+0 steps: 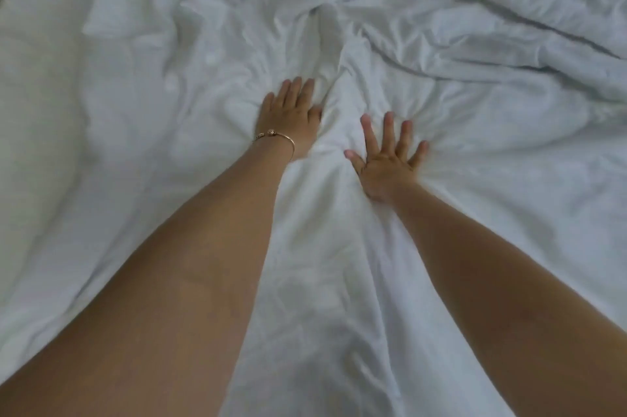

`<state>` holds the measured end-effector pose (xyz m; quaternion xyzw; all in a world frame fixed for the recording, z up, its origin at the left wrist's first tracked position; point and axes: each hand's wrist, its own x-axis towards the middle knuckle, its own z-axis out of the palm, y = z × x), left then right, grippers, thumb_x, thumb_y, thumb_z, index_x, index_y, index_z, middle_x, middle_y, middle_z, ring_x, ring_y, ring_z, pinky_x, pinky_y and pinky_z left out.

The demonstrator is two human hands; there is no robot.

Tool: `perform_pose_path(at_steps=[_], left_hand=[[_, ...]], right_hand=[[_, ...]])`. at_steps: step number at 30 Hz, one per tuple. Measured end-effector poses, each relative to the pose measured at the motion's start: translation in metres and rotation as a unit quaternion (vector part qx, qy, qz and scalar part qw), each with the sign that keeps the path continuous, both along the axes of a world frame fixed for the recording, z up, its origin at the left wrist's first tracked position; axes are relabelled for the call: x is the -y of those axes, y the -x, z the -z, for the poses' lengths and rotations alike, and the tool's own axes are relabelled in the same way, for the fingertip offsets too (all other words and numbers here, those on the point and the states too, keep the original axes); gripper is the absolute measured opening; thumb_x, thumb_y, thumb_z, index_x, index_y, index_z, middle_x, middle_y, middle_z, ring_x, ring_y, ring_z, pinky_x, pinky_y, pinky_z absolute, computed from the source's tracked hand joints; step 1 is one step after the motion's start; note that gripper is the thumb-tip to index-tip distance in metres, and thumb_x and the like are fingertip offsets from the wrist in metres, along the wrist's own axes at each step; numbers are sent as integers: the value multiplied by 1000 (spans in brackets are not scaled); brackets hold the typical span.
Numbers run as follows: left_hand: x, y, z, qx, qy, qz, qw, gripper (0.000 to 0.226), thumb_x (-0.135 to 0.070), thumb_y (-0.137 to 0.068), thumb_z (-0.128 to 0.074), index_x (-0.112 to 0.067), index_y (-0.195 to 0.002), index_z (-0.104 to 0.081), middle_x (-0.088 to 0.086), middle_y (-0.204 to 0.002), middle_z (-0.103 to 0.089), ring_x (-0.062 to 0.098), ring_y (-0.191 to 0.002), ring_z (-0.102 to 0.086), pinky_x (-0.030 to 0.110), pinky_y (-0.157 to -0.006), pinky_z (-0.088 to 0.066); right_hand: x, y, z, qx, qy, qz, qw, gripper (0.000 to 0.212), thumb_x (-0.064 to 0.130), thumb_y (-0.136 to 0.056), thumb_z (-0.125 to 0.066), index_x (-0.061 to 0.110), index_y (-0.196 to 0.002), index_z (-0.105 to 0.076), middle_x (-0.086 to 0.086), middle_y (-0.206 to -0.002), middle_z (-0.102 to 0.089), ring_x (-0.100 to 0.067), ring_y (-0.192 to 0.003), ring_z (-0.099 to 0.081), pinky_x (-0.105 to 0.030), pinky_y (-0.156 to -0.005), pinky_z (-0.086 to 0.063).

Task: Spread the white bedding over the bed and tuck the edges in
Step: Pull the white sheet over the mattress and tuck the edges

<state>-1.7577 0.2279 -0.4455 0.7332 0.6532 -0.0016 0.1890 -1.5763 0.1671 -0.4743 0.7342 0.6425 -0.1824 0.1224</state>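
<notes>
Where bedding (339, 264) wrinkles, both palms flat.

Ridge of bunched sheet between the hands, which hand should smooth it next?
Probably right. The right hand lies flat, fingers spread, against the ridge where it is broad, creases fanning from it. The left hand sits farther up, beside its narrow end.

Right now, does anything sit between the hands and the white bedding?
Nothing visible does. The left hand and the right hand both press flat, fingers spread, directly on the white bedding, either side of a raised fold.
</notes>
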Motion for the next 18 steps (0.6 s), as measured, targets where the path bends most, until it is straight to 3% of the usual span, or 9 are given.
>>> perform_pose_path(at_steps=[3, 6, 12, 14, 16, 18], left_hand=[[83, 11, -6, 7, 10, -15, 1000, 53, -38, -103, -11, -32, -153, 4, -3, -162, 9, 16, -148, 7, 40, -120, 4], [175, 13, -3, -2, 5, -31, 1000, 53, -40, -102, -8, -34, -153, 5, -3, -161, 12, 15, -148, 12, 40, -120, 7], [343, 3, -10, 5, 50, -37, 998, 52, -41, -101, -6, -39, -150, 10, -8, -161, 12, 13, -147, 14, 41, -119, 9], [395, 5, -13, -12, 64, -16, 998, 54, -44, -97, 0, -39, -149, 14, -7, -161, 13, 14, -147, 15, 41, -119, 10], [443, 7, -17, -27, 77, 3, 997, 56, -47, -92, 8, -40, -147, 18, -7, -161, 13, 14, -147, 16, 40, -118, 10], [481, 7, -23, -18, 92, 7, 996, 57, -50, -90, 11, -41, -145, 18, -9, -161, 13, 13, -147, 16, 39, -118, 12]], right_hand=[[34, 16, -12, 23, -80, 5, 996, 60, 57, -99, -6, 37, -152, 14, -4, -163, 14, -30, -149, 13, -58, -117, 8], [115, 29, -21, -27, -119, -6, 992, 55, 45, -102, -10, 33, -155, 1, -2, -164, 1, -25, -150, 2, -50, -119, 0], [310, 11, -34, -46, -34, -107, 993, 60, 42, -90, 5, 37, -147, 20, 5, -160, 20, -22, -150, 12, -46, -119, 4], [353, 3, -39, -59, -15, -134, 989, 68, 40, -88, 4, 29, -155, -1, 3, -161, 11, -24, -151, 1, -48, -120, -6], [391, -2, -43, -78, -15, -157, 984, 59, 35, -100, 0, 20, -150, -28, -3, -163, -11, -28, -149, -14, -48, -117, -15], [417, -9, -46, -112, -6, -179, 977, 71, 46, -98, 15, 20, -152, -22, -1, -163, -7, -24, -150, -7, -44, -119, -5]])
